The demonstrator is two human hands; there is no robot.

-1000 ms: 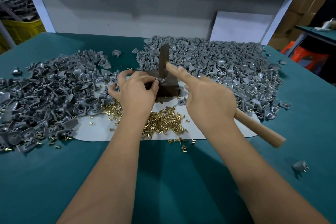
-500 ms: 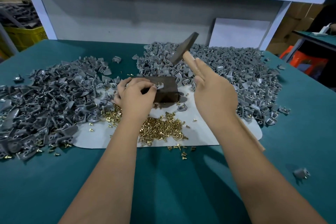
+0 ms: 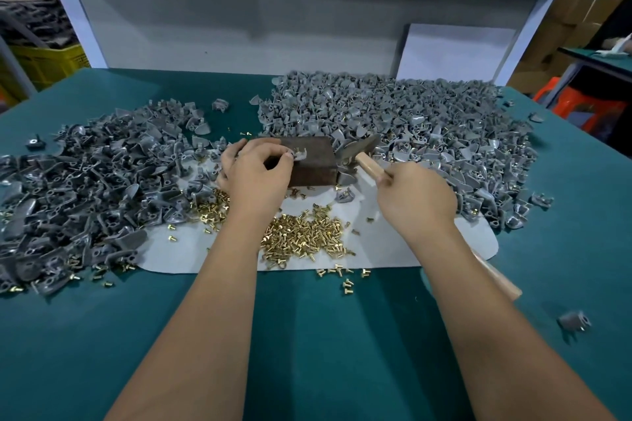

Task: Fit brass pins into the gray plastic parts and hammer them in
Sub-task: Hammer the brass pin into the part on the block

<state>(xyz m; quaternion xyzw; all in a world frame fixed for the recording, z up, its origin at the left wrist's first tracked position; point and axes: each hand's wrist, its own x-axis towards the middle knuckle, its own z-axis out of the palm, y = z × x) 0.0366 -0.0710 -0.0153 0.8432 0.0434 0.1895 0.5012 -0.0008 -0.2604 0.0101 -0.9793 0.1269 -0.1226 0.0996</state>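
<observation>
On top of the dark metal block [image 3: 309, 161], the left hand [image 3: 256, 174] pinches a gray plastic part [image 3: 301, 154] between thumb and fingertips; that grip is narrow and closed on the part, and what looks like a brass pin stands up from it. Just to the right, the right hand [image 3: 415, 196] is wrapped around the wooden handle of the hammer [image 3: 367, 150], whose head lies low beside the block's right edge, resting among loose parts. The handle's long axis runs from the head back and rightward under the wrist, toward the counter [image 3: 307, 335] edge. So the held part lies to the left of the hammer head and slightly above it, with the left hand right on it and the right hand a short way off. The next strike, I judge, needs the head lifted and swung leftward over the block. Nearer the person, brass pins [image 3: 304, 236] lie heaped on a pale mat [image 3: 393, 249], flanked by a left pile [image 3: 85, 188] and a right pile [image 3: 427, 123] of gray parts.
</observation>
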